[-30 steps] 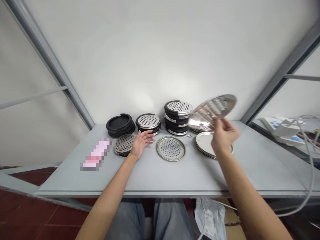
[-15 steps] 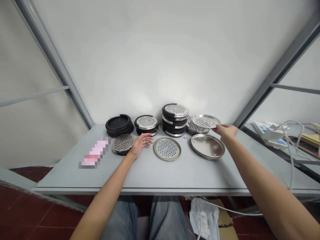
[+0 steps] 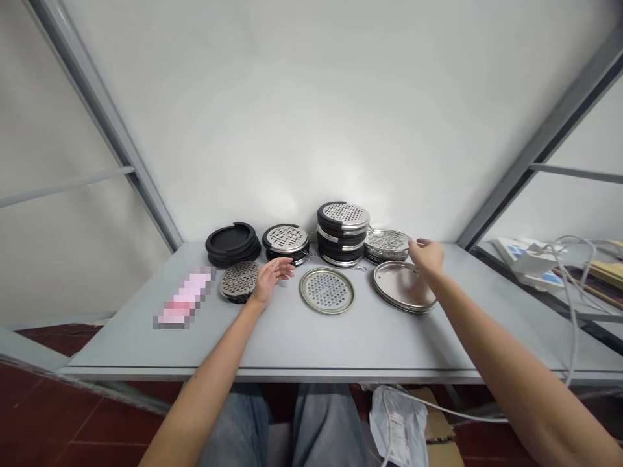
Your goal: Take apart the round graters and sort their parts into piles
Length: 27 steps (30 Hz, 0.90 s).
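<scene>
My right hand (image 3: pixel 428 256) is at the right edge of a stack of round metal grater discs (image 3: pixel 388 241), its fingertips close to the top disc's rim. The fingers look parted, and the disc lies on the stack. Below that hand sits a pile of shiny round metal plates (image 3: pixel 402 283), partly covered by the wrist. My left hand (image 3: pixel 273 279) hovers with fingers spread, beside a pile of dark-edged perforated discs (image 3: pixel 239 277), holding nothing. Between the hands, a single perforated disc in a metal rim (image 3: pixel 328 291) lies on the table.
At the back stand a stack of black rings (image 3: pixel 232 242), a short stack of black-rimmed graters (image 3: pixel 286 240) and a taller one (image 3: pixel 343 227). A pixelated pink item (image 3: pixel 185 297) lies at the left. White boxes and cables (image 3: pixel 530 263) are at the far right.
The grater disc that my right hand held raised and tilted has come down onto the stack. My right hand has shifted slightly left. My left hand has barely moved.
</scene>
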Each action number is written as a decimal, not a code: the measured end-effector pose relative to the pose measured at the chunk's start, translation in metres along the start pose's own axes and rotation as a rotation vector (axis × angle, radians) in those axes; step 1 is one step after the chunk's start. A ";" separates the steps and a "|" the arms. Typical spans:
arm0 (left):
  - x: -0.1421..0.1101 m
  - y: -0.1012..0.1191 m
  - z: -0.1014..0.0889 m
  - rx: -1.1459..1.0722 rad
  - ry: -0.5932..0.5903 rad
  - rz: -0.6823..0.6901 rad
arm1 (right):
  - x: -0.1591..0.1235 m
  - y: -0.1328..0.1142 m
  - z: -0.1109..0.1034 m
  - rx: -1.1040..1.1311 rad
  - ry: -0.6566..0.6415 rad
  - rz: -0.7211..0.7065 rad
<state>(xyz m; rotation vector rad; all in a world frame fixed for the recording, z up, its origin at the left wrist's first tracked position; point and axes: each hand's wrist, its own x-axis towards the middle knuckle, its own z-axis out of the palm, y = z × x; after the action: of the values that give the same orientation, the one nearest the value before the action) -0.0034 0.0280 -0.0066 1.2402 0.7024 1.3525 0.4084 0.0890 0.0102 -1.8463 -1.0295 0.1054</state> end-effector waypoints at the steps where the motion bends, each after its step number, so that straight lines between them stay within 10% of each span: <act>1: 0.000 0.000 0.000 0.001 -0.004 -0.001 | -0.001 -0.002 -0.002 -0.025 -0.008 0.017; 8: -0.001 -0.002 -0.002 0.116 -0.029 0.038 | -0.014 -0.011 -0.014 0.104 0.080 -0.084; 13: -0.008 -0.007 0.005 0.724 -0.089 0.237 | -0.062 -0.034 -0.014 0.314 0.236 -0.421; 20: -0.016 -0.007 0.012 1.014 -0.240 0.344 | -0.135 -0.078 0.031 0.399 -0.286 -0.786; 27: -0.014 -0.009 0.007 1.080 -0.373 0.314 | -0.153 -0.076 0.071 0.228 -0.568 -0.813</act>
<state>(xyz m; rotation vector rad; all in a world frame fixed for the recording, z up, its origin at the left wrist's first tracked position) 0.0040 0.0148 -0.0162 2.4635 1.0368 0.8948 0.2309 0.0463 -0.0200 -1.0905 -1.9978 0.2516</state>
